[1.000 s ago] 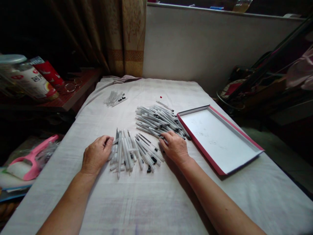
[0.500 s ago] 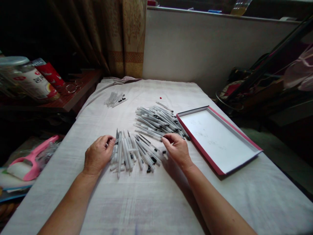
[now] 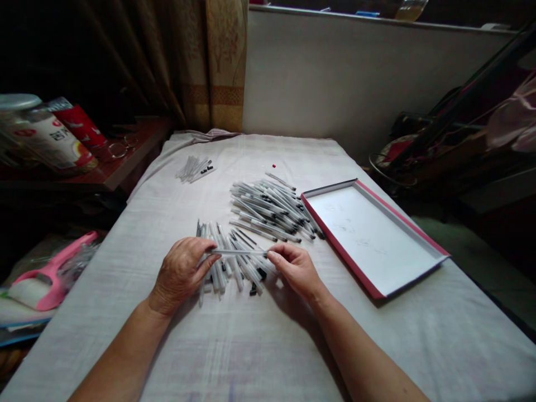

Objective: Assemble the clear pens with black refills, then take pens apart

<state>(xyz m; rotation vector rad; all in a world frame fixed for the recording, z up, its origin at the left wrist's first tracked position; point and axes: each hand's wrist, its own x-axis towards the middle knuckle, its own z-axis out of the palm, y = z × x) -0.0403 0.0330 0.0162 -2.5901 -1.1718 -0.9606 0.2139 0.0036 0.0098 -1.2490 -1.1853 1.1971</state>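
Between my hands a slim translucent pen (image 3: pixel 240 253) lies level, above a loose pile of pen parts. My left hand (image 3: pixel 182 273) pinches its left end between thumb and fingers. At the other end, my right hand (image 3: pixel 295 268) has thumb and fingertips closed on a small dark tip. Whether this tip is a separate plug or part of the pen I cannot tell. Beneath are clear pen barrels (image 3: pixel 218 279), thin dark refills (image 3: pixel 243 237) and small black caps (image 3: pixel 253 289). Behind them spreads a larger heap of pens with black ends (image 3: pixel 272 206).
A shallow white box with red sides (image 3: pixel 377 240) sits at the right. A smaller group of clear barrels (image 3: pixel 192 167) and a red cap (image 3: pixel 273 166) lie farther back. On the left side table stand a jar (image 3: pixel 58 139) and glasses (image 3: pixel 119 149); a pink tape dispenser (image 3: pixel 52 273) is below.
My left hand has come up and right from the barrel pile, bringing the pen. My right hand has moved slightly down and left, meeting the pen's end. A loose black cap near it is no longer visible.
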